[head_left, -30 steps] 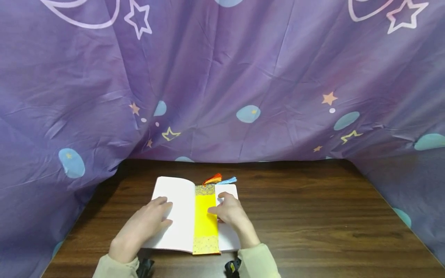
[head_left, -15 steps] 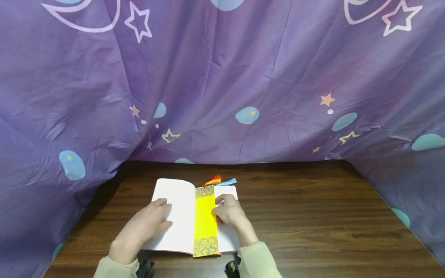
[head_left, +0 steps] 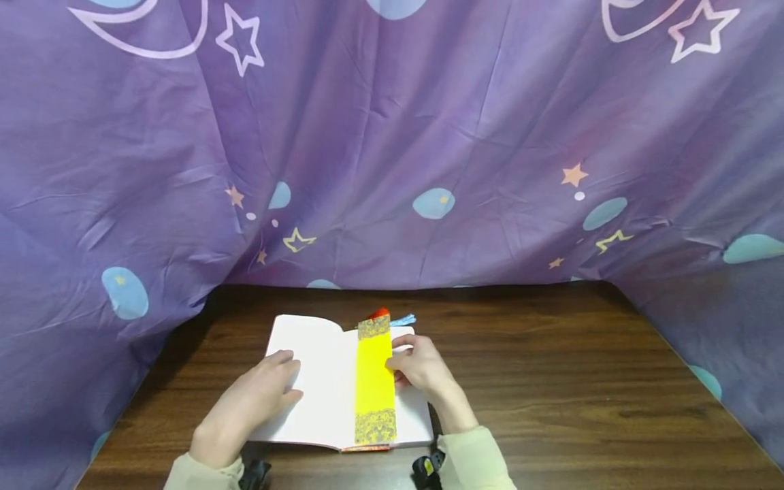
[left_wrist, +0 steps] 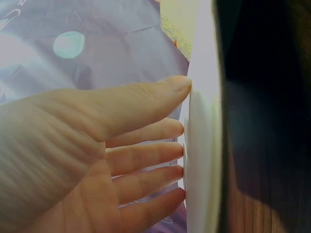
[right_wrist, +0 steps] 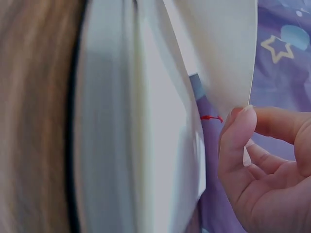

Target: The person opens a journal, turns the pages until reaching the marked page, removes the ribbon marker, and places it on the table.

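An open book with blank white pages (head_left: 312, 401) lies in front of me in the head view. My right hand (head_left: 422, 364) pinches the right edge of a yellow bookmark (head_left: 375, 374) with patterned ends, raised over the right page. The right wrist view shows the bookmark's pale back (right_wrist: 223, 43) between thumb and forefinger. On the left page my left hand (head_left: 257, 391) rests its fingertips, fingers extended; in the left wrist view the thumb (left_wrist: 160, 94) touches the page as well. An orange strip (head_left: 367, 448) peeks out at the book's lower edge, mostly hidden by the yellow bookmark.
Past the top of the book stick out a red-orange tassel (head_left: 380, 313) and a light blue tassel (head_left: 403, 320). Dark wooden tabletop (head_left: 551, 381) surrounds the book. A purple curtain (head_left: 392, 136) with stars hangs along the back and sides.
My right hand has taken the yellow bookmark by its edge, lifted it from the centre fold and moved it slightly right. The left hand has stayed on the left page.
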{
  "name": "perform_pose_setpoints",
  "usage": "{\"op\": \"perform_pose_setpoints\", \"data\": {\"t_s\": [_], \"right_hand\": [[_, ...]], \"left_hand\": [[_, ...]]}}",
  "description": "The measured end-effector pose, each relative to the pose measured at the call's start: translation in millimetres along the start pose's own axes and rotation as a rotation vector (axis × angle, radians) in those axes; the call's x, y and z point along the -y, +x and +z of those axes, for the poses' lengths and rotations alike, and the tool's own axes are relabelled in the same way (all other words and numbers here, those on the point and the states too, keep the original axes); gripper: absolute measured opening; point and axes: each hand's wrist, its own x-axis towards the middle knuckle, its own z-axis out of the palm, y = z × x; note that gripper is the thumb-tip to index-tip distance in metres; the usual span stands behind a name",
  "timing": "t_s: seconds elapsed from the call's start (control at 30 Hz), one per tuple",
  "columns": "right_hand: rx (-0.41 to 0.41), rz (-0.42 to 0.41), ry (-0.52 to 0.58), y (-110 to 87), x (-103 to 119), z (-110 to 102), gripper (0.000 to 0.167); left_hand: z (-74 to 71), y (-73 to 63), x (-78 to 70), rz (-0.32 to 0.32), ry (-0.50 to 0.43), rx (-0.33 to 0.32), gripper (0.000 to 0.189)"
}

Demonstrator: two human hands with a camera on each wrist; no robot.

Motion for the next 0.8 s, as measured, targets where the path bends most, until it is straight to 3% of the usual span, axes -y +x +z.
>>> {"op": "perform_pose_setpoints", "data": {"t_s": [0.43, 0.8], "right_hand": [[-0.070, 0.030, -0.006, -1.4, 3.2, -34.8, 0.035], [-0.134, 0.036, -0.052, -1.4, 1.3, -73.9, 0.033]], "left_hand": [[-0.3, -1.8, -1.1, 0.002, -0.008, -0.013, 0.027], [-1.8, 1.1, -2.5, -0.061, -0.015, 0.063, 0.037]]}}
